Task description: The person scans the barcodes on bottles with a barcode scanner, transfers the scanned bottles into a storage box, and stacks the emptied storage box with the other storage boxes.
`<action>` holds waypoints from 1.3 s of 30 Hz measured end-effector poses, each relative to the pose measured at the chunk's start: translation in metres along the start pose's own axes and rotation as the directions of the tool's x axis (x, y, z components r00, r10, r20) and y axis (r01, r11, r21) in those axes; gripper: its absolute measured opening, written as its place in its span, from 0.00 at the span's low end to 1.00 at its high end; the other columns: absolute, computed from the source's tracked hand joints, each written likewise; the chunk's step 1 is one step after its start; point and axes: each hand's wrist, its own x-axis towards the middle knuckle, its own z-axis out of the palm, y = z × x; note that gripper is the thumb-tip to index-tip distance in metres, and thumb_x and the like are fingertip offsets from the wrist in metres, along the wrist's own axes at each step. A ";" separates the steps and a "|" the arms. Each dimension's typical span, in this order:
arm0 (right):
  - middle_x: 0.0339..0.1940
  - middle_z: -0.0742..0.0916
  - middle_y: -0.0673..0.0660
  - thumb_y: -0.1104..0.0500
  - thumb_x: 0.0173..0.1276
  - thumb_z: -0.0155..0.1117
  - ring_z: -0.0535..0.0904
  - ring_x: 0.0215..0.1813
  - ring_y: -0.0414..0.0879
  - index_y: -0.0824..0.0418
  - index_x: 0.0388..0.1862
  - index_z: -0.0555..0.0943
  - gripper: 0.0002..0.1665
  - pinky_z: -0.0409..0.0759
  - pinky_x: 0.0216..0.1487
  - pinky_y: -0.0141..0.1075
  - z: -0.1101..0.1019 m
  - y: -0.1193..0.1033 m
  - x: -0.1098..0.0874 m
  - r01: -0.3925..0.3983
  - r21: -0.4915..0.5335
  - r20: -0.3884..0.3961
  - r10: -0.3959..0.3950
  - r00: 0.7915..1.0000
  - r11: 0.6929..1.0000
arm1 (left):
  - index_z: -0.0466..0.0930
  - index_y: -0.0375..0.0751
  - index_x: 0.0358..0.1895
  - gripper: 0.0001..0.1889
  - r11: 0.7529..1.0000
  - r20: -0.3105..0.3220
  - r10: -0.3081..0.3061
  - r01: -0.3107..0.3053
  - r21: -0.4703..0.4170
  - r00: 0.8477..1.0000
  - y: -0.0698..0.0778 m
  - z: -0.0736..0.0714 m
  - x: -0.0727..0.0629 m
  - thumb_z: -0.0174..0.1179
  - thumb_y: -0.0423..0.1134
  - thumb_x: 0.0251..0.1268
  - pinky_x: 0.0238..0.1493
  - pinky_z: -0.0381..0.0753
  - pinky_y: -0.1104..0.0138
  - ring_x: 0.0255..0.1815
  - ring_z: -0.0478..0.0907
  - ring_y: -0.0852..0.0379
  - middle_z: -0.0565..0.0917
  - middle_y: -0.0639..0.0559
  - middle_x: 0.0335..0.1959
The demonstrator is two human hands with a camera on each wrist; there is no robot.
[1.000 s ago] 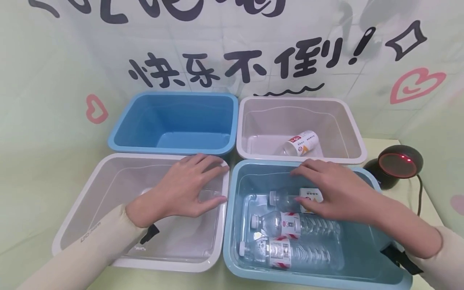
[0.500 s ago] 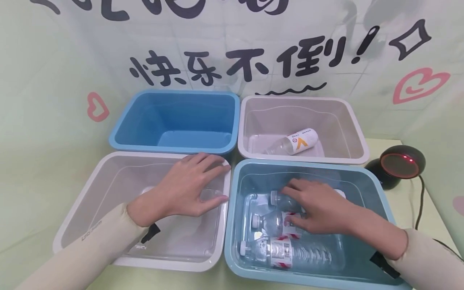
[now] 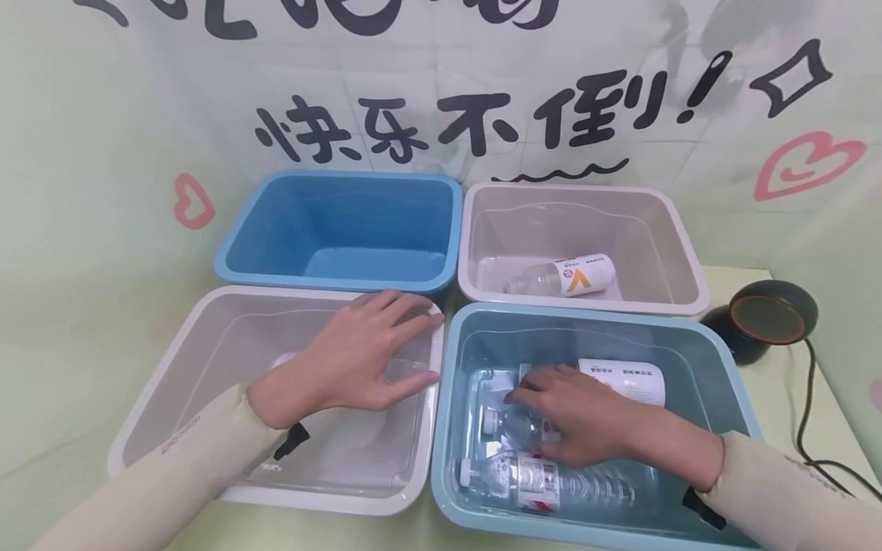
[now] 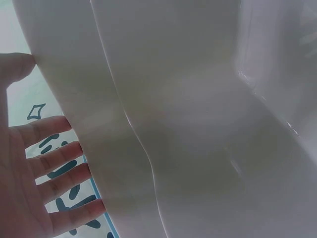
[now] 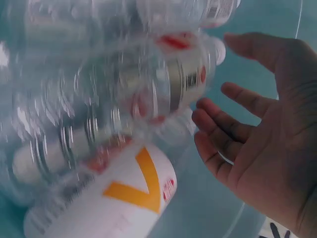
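Note:
My left hand (image 3: 358,356) rests at the right rim of the front-left grey bin (image 3: 276,501), its fingers spread and extended in the left wrist view. Inside the front-right teal bin (image 3: 689,490), my right hand (image 3: 586,421) hovers over the middle clear plastic bottle (image 3: 513,428). Its fingers are loosely bent, with a gap between thumb and fingers and nothing gripped in the right wrist view. A second clear bottle (image 3: 537,482) lies nearest the front. The far bottle, with a white label (image 3: 634,383), is partly hidden by my hand.
A blue bin (image 3: 375,264) stands back left. The back-right pinkish-grey bin (image 3: 651,245) holds a white-labelled bottle (image 3: 582,277) on its side. A black round device (image 3: 772,314) with a cable sits to the right. A printed curtain (image 3: 448,76) hangs behind.
My right hand has moved lower and nearer, from the far white-labelled bottle to the middle bottle. The bottle in the back-right bin has rolled, turning its label. My left hand has stayed put.

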 end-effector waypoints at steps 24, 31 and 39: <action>0.58 0.89 0.54 0.45 0.61 0.78 0.85 0.58 0.52 0.51 0.69 0.80 0.37 0.82 0.62 0.51 0.002 0.006 0.005 0.063 -0.095 0.090 -0.054 0.995 0.994 | 0.81 0.53 0.68 0.35 1.000 0.004 0.000 0.000 0.002 1.000 0.002 -0.001 0.001 0.61 0.69 0.65 0.63 0.84 0.50 0.65 0.78 0.48 0.81 0.50 0.67; 0.58 0.88 0.52 0.50 0.61 0.77 0.84 0.45 0.42 0.48 0.71 0.78 0.37 0.86 0.50 0.45 -0.005 0.007 0.001 0.052 0.029 0.080 -0.054 0.995 0.998 | 0.81 0.53 0.68 0.35 1.000 0.009 -0.001 0.001 0.007 1.000 0.003 -0.001 0.002 0.61 0.69 0.65 0.63 0.85 0.49 0.66 0.78 0.48 0.82 0.50 0.67; 0.63 0.86 0.49 0.50 0.62 0.78 0.85 0.53 0.40 0.44 0.72 0.79 0.37 0.88 0.52 0.40 -0.019 0.006 -0.004 0.078 0.171 0.037 -0.086 0.996 0.982 | 0.81 0.53 0.68 0.35 1.000 0.017 -0.011 0.011 0.001 1.000 0.002 -0.001 0.002 0.61 0.69 0.65 0.64 0.84 0.49 0.66 0.77 0.48 0.81 0.50 0.67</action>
